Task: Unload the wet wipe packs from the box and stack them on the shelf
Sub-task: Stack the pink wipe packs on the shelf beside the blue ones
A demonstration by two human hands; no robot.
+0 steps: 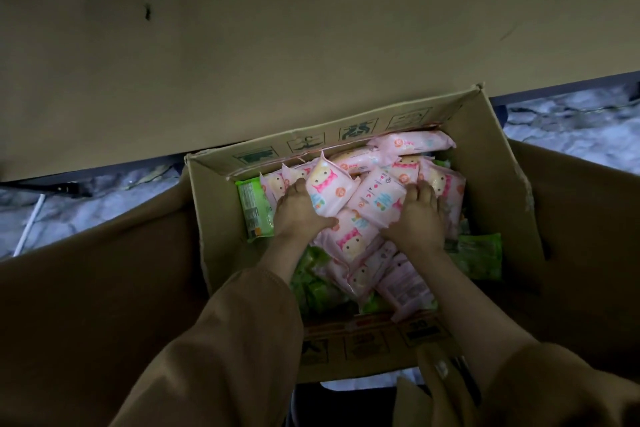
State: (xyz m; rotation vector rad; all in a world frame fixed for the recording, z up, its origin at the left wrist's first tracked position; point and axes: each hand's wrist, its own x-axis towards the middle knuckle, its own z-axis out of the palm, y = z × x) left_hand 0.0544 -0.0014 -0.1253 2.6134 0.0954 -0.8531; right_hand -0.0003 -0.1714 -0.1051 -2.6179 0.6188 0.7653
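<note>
Both hands were down in the box (491,184), pressed in from either side on a cluster of pink packs (349,198). The left hand (298,211) and right hand (415,215) had fingers curled around that cluster between them. Green packs (254,211) lay around and beneath, and the shelf (242,55) sat just beyond.

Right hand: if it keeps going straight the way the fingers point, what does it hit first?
Probably the pink packs bunched just past the right hand, fingers already touching them. Beyond those comes the box's far wall. Depth is hard to judge from this view.
</note>
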